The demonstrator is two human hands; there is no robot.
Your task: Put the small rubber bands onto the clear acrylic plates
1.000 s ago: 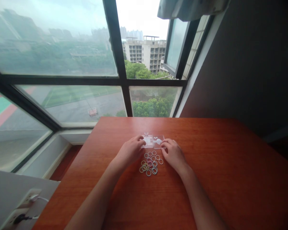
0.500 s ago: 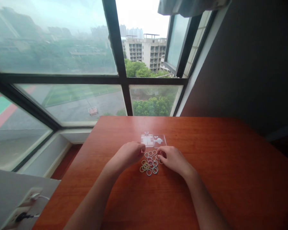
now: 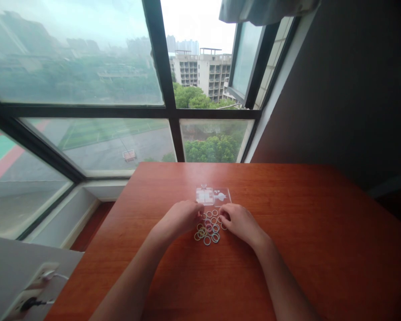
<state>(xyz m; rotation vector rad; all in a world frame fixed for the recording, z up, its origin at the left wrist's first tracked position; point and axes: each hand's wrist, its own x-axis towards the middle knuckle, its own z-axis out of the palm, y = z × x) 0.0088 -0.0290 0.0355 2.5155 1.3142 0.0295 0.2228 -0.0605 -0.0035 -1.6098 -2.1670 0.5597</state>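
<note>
Several thin rings (image 3: 207,240) in white, yellow, pink and pale blue-green lie in a loose cluster on the table. Some overlap. My left hand (image 3: 184,215) is at the cluster's upper left, fingers curled together, their tips over a pale ring at the edge. Across from it, my right hand (image 3: 239,218) has its thumb and fingers bent into a pinch at the upper right edge, close to another pale ring. What either set of fingertips holds, if anything, is hidden. Just beyond the hands lies a clear plastic box (image 3: 205,196) beside a flat clear panel (image 3: 226,196) with a white pattern.
A reddish-brown wooden table (image 3: 304,232) carries everything. Behind it rises a dark-framed window (image 3: 217,113), with one pane swung outward. To the lower left, a wall socket (image 3: 30,304) has plugs in it. A dark wall (image 3: 347,89) stands on the right.
My left hand has moved slightly right and down, onto the upper left edge of the ring cluster. My right hand stays almost where it was. The box has not moved.
</note>
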